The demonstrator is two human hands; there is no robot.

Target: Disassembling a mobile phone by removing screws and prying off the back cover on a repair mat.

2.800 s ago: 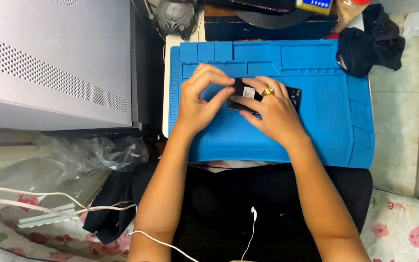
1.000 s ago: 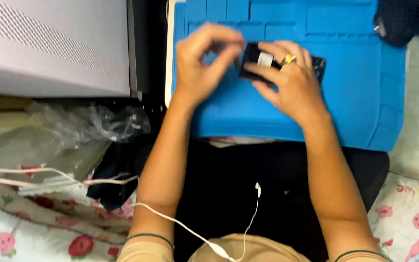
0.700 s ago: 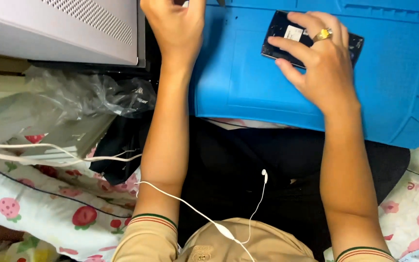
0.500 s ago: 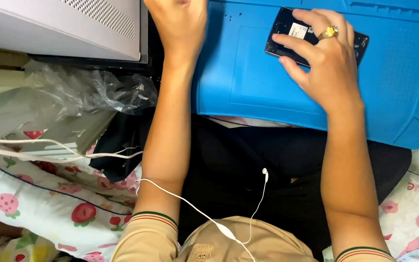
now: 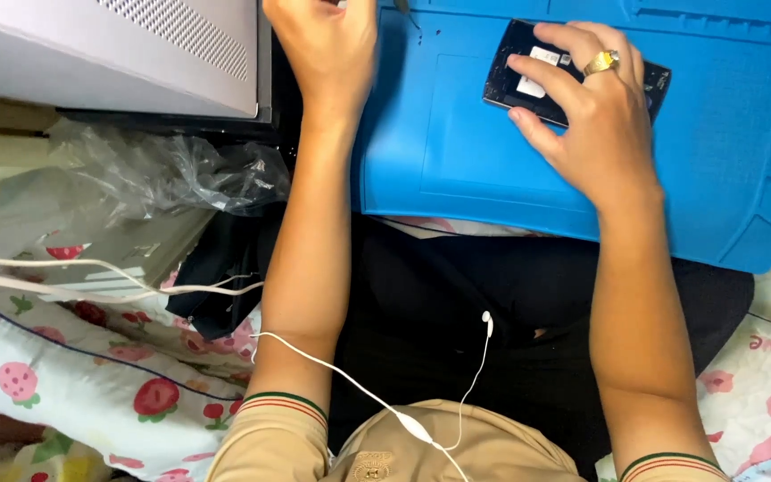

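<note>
A black flat device (image 5: 503,76) with a white label lies on a blue work mat (image 5: 457,152) at the top of the head view. My right hand (image 5: 595,116), with a gold ring on one finger, rests over the device, its fingers spread across it and pressing it to the mat. My left hand (image 5: 323,45) reaches up at the mat's left edge, apart from the device. Its fingers are cut off by the top of the frame, so what they touch is hidden.
A grey perforated metal case (image 5: 109,45) stands at the upper left, with a crumpled clear plastic bag (image 5: 171,170) below it. White cables (image 5: 91,277) cross a strawberry-print cloth (image 5: 64,384). A white earphone wire (image 5: 484,326) hangs over my lap.
My left hand has let go of the device and moved up and left to the mat's edge. My right hand stays on the device. The view has tilted down toward my lap.
</note>
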